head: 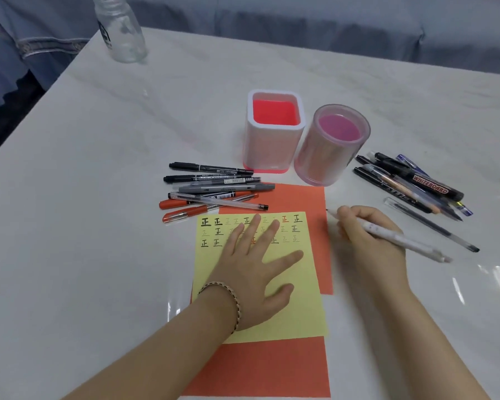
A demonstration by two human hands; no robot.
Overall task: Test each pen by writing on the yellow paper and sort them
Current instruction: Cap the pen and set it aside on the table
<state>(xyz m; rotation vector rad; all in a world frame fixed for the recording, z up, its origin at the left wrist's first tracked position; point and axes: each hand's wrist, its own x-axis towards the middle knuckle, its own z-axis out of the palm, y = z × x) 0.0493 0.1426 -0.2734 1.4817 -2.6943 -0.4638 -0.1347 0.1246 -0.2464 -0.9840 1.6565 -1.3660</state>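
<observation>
The yellow paper [295, 307] lies on an orange sheet [272, 368] and carries three rows of written test marks near its top. My left hand [254, 264] rests flat on it with fingers spread. My right hand [367, 241] grips a white pen [401, 241] just right of the paper, its tip pointing up-left above the orange sheet's right edge. Several black, grey and red pens [214, 189] lie in a pile left of the paper. Another pile of pens [413, 183], one marked WHITEBOARD, lies at the right.
Two empty holders stand behind the paper: a white square one [272, 140] with a red inside and a clear round pink one [329, 151]. A single clear pen [430, 223] lies beside my right hand. A clear plastic bottle [122, 30] stands at the table's far left corner.
</observation>
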